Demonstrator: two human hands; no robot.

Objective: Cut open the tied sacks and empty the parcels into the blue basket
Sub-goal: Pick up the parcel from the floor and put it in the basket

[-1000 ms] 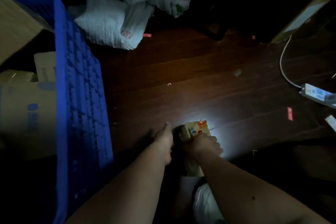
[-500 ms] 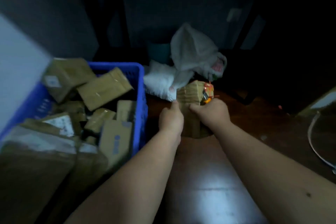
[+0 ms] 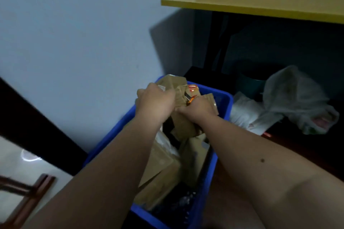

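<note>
Both hands grip one brown cardboard parcel (image 3: 181, 96) over the far end of the blue basket (image 3: 226, 104), presumably to drop it among the parcels heaped inside. Left hand (image 3: 155, 105) is curled round its left side; right hand (image 3: 200, 108) is clenched on its right edge, also pinching something orange, possibly a cutter. Slack white sacks (image 3: 290, 98) lie right of the basket, on the floor.

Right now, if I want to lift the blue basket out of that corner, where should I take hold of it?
Probably by the blue basket's thick rolled rim on its two long sides, coming from above. The parcels are heaped inside and the wall stands close along its left side, so the rim is the free part.
</note>
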